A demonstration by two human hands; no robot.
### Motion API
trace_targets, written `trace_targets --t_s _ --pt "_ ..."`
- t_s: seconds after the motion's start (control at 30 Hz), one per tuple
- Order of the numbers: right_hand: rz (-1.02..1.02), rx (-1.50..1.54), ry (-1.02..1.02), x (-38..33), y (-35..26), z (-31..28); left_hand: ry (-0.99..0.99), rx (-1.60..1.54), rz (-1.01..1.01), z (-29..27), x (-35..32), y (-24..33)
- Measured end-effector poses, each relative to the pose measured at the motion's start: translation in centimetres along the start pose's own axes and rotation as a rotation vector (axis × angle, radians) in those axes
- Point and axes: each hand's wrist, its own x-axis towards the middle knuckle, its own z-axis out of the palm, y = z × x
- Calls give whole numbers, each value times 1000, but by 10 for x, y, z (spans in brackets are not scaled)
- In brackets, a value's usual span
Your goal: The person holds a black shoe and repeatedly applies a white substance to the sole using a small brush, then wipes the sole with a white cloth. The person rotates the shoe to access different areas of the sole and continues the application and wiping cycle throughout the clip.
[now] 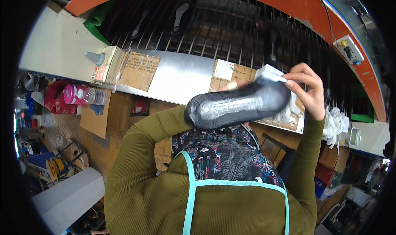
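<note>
While the right hand (307, 90) pinches a small white block (269, 73) against the toe of a black shoe sole (237, 105), the left hand is hidden behind that sole, its grip impossible to judge. Beyond them runs a metal shelf (181, 76) and a dark wire rack (231, 24).
</note>
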Motion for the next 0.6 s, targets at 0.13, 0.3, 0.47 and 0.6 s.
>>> trace_targets --t_s 0.13,0.3,0.47,0.6 --pt "138 -181 209 -45 -43 43 193 321 212 -18 9 56" --pt "187 -85 255 -68 -62 88 186 476 510 -20 9 83" --pt "56 -324 267 -57 -36 98 230 607 540 -23 10 77" --pt "111 -502 510 -43 -12 94 223 589 531 -26 18 65"
